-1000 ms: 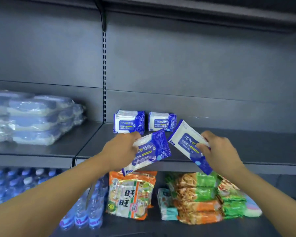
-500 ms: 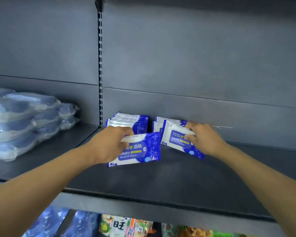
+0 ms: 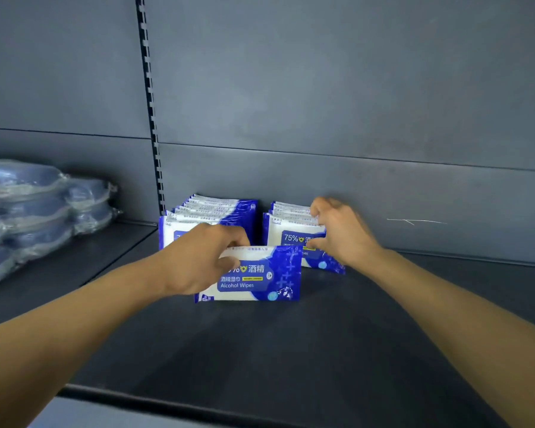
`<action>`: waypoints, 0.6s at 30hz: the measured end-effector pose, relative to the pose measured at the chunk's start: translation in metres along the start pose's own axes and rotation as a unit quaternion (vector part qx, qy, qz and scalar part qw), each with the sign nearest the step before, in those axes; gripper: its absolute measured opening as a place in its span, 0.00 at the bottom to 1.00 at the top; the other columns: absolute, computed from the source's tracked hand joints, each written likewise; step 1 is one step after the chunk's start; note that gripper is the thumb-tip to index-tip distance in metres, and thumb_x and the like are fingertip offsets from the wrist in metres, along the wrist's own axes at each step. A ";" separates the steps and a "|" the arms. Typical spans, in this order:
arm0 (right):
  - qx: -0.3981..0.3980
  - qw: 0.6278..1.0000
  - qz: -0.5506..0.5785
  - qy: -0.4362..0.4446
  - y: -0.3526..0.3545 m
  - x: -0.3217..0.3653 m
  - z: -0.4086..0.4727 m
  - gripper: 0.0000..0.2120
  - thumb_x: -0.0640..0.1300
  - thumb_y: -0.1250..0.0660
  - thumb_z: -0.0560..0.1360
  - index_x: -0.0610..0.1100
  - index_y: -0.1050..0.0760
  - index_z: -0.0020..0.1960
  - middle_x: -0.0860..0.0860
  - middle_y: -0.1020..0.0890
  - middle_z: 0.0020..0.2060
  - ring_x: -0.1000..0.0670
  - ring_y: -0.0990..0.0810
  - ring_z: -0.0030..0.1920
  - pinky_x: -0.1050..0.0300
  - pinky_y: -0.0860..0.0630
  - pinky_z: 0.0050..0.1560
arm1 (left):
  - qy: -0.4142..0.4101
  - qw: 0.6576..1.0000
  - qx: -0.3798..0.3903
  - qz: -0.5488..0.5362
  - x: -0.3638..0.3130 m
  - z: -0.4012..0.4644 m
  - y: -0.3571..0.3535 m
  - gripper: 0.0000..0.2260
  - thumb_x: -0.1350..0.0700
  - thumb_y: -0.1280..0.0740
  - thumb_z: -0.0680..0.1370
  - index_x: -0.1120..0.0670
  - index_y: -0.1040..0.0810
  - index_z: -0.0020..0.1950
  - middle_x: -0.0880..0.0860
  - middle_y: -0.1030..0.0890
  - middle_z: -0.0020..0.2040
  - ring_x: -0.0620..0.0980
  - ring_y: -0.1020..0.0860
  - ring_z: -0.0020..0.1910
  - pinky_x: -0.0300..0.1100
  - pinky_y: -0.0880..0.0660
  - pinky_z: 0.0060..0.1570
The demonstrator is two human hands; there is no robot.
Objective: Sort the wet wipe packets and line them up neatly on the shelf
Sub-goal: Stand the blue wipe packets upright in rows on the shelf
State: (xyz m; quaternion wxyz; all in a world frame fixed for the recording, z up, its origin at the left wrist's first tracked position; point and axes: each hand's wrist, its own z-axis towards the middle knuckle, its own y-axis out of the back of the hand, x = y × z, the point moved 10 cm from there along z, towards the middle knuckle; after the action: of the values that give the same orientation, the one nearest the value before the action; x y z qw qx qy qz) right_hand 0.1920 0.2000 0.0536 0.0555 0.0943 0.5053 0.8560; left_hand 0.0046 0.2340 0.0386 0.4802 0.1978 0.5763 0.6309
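From the head camera, the one view here, the left hand (image 3: 198, 261) grips a wet wipe packet (image 3: 260, 274) by its upper left corner, thumb on the printed front and fingers curled over the top edge, and the packet stands upright on its long bottom edge on the shelf (image 3: 291, 350), just in front of the left row (image 3: 217, 211) of upright packets that runs back toward twelve o'clock to the back panel (image 3: 322, 103). At about two o'clock from that packet the right hand (image 3: 340, 233) has its fingers curled over the top of the front packet (image 3: 294, 242) of the right row (image 3: 291, 210), thumb low on its face; it looks like a pinch, though the blur leaves the exact contact uncertain, and that packet leans with its lower right corner kicked out. The two rows stand side by side, a narrow gap between them. At nine o'clock a stack of clear-wrapped bundles (image 3: 28, 217) lies well apart. These packets look light, soft and floppy, with glossy film that is likely slippery; squeezing the middle would probably buckle them. The better hold seems to be the sealed top edge or a corner, pinched gently, keeping the bottom edge flat on the shelf while the packet is slid back against its row so that it does not tip forward.
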 end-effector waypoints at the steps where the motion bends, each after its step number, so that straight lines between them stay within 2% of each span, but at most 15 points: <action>1: -0.010 1.000 -0.007 -0.004 0.002 -0.002 0.001 0.24 0.47 0.23 0.66 0.43 0.33 0.52 0.46 0.24 0.50 0.43 0.23 0.48 0.49 0.24 0.47 | 0.000 1.000 -0.007 0.004 -0.005 0.006 -0.002 0.06 0.60 0.36 0.78 0.50 0.24 0.51 0.47 0.20 0.47 0.48 0.23 0.46 0.47 0.26 0.49; 5: -0.024 0.998 0.065 0.000 0.002 -0.010 0.003 0.18 0.39 0.24 0.66 0.43 0.31 0.50 0.47 0.25 0.46 0.46 0.24 0.45 0.48 0.24 0.48 | 0.004 0.997 -0.042 0.059 -0.021 0.030 -0.013 0.06 0.57 0.36 0.78 0.49 0.26 0.53 0.48 0.20 0.49 0.50 0.24 0.48 0.44 0.27 0.47; 7: -0.003 0.992 0.130 -0.007 0.002 -0.016 0.005 0.16 0.33 0.26 0.68 0.43 0.29 0.50 0.50 0.25 0.44 0.51 0.26 0.43 0.57 0.24 0.47 | -0.004 0.994 -0.057 0.094 -0.028 0.042 -0.016 0.07 0.57 0.36 0.78 0.49 0.27 0.54 0.50 0.20 0.51 0.51 0.25 0.49 0.42 0.31 0.46; 9: 0.017 0.981 0.190 -0.024 0.004 -0.022 0.008 0.16 0.28 0.31 0.70 0.44 0.28 0.50 0.50 0.24 0.43 0.53 0.25 0.41 0.69 0.26 0.40 | -0.004 0.990 -0.067 0.120 -0.034 0.052 -0.019 0.08 0.56 0.37 0.78 0.49 0.27 0.57 0.50 0.21 0.52 0.51 0.26 0.51 0.41 0.36 0.45; 10: 0.023 0.975 0.221 -0.031 0.006 -0.025 0.009 0.16 0.26 0.34 0.70 0.45 0.28 0.49 0.49 0.23 0.43 0.53 0.24 0.40 0.70 0.26 0.38 | -0.002 0.989 -0.073 0.127 -0.036 0.057 -0.019 0.09 0.57 0.37 0.78 0.50 0.27 0.58 0.51 0.21 0.53 0.52 0.26 0.51 0.41 0.38 0.45; 14: 0.024 0.957 0.286 -0.036 0.008 -0.036 0.012 0.20 0.22 0.46 0.71 0.46 0.28 0.45 0.48 0.21 0.43 0.49 0.20 0.44 0.61 0.24 0.45 | 0.003 0.986 -0.083 0.147 -0.041 0.072 -0.023 0.11 0.58 0.37 0.78 0.51 0.27 0.59 0.51 0.21 0.56 0.53 0.27 0.56 0.44 0.32 0.51; 18: -0.002 0.951 0.306 -0.039 0.018 -0.044 0.002 0.22 0.22 0.51 0.71 0.42 0.27 0.47 0.43 0.20 0.46 0.45 0.19 0.47 0.57 0.23 0.51 | 0.007 0.982 -0.102 0.160 -0.040 0.083 -0.025 0.11 0.58 0.37 0.78 0.53 0.27 0.60 0.53 0.23 0.56 0.54 0.27 0.56 0.43 0.35 0.46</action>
State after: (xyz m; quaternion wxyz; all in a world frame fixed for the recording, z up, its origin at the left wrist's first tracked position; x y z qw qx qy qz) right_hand 0.2353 0.1852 0.0656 -0.1893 0.2780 0.4476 0.8285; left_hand 0.0995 0.2418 0.0491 0.3862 0.2332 0.4736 0.7564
